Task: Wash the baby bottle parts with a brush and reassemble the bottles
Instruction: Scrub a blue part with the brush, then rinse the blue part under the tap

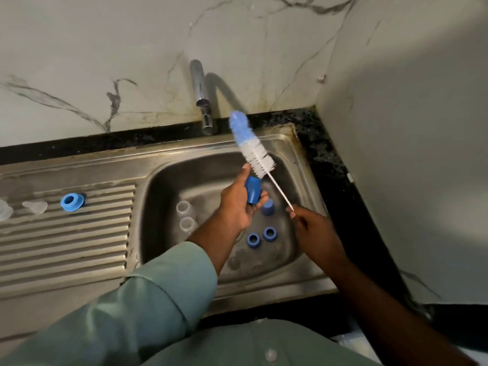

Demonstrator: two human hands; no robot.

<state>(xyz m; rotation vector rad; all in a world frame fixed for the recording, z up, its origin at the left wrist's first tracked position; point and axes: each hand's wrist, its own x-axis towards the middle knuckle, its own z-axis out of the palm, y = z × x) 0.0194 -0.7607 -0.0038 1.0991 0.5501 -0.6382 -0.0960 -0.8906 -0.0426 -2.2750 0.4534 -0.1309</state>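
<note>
right hand (pixel 306 220) pinches the brush (pixel 253 151) wire end, bristles slanting far-left over the blue cap (pixel 253 190) gripped in left hand (pixel 237 207), so brush head sits just beside cap's far side.

A steel sink unit (pixel 264 143) set in a dark stone counter (pixel 324 154) carries everything. Its ribbed draining board (pixel 66 241) lies at nine o'clock from the basin (pixel 163 186). On the board rest three parts in a row — a blue ring (pixel 71 202) nearest the basin, a clear teat (pixel 35 206) at its nine o'clock, then a clear piece (pixel 4 210) cut by the frame edge. On the basin floor lie two clear bottles (pixel 186 215) at nine o'clock, two blue rings (pixel 261 236) near six, and a blue cap (pixel 267 207) near the centre.
</note>
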